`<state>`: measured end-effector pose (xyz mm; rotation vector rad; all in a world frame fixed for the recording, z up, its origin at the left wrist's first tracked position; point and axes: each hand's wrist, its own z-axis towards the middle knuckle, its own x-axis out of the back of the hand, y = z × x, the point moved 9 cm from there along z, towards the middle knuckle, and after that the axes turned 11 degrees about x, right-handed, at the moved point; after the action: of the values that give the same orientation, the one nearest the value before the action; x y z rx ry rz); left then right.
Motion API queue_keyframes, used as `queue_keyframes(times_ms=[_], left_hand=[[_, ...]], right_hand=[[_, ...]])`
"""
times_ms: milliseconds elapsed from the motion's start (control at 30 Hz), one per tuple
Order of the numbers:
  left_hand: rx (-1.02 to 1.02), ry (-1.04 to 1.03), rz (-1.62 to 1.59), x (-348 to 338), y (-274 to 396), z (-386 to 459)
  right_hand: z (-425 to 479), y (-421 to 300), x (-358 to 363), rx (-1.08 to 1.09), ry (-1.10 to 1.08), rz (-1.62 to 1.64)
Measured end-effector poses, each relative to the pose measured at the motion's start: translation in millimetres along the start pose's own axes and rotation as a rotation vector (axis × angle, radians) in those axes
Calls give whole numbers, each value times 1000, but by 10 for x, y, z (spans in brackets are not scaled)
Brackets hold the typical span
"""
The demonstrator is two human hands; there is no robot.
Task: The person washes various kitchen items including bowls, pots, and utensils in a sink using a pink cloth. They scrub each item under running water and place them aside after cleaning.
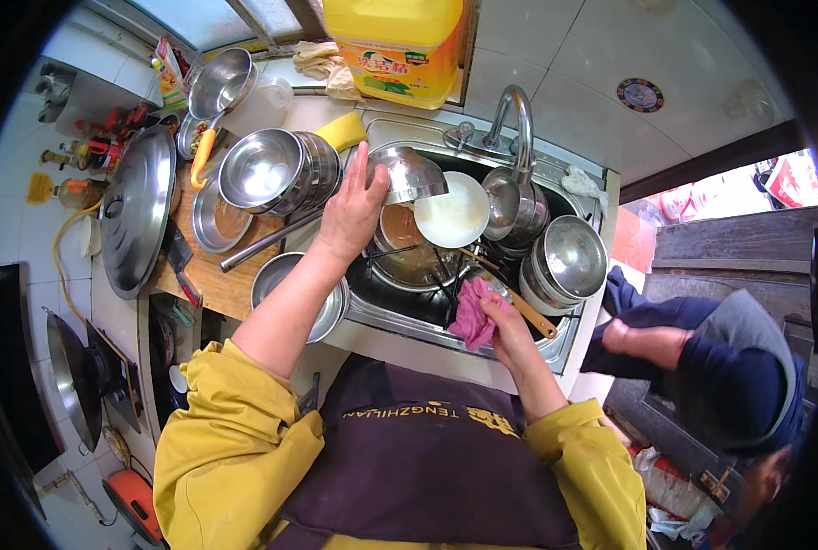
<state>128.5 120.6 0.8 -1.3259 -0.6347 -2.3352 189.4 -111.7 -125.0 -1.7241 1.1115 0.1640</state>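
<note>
My left hand (354, 216) grips a tilted stainless steel bowl (412, 175) over the left side of the sink (388, 313). A crumpled pink cloth (476, 315) is bunched in my right hand (515, 333) at the sink's front. Between the hands, a white bowl (452, 210) sits above a metal basin of brownish water (405, 254). Steel bowls (501, 203) are stacked under the faucet (519, 124), and another stack of bowls (574, 258) stands at the sink's right. A wooden handle (534, 315) lies just right of the cloth.
Left of the sink, stacked steel bowls (264, 168), a cleaver (177, 254) and a large lid (137, 213) crowd the wooden board (233, 292). A yellow sponge (342, 130) and a detergent jug (395, 51) are behind. Another person (711, 364) is close on the right.
</note>
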Motion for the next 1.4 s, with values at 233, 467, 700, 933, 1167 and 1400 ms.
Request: queue_keyframes(times_ms=[233, 467, 700, 933, 1167, 1400], left_hand=[[906, -312, -409, -110, -542, -354], [1291, -417, -1447, -332, 91, -859], [1216, -565, -1377, -347, 10, -969], [1294, -562, -1387, -162, -112, -961], [1049, -372, -1042, -191, -171, -985], [1072, -649, -855, -211, -306, -853]], right_hand=[[8, -684, -450, 291, -42, -137], [358, -1078, -1070, 598, 10, -782], [575, -356, -1532, 547, -501, -1279], [143, -456, -1591, 1129, -451, -2092], [237, -243, -1572, 787, -438, -1472], [71, -568, -1717, 1139, -457, -1857]])
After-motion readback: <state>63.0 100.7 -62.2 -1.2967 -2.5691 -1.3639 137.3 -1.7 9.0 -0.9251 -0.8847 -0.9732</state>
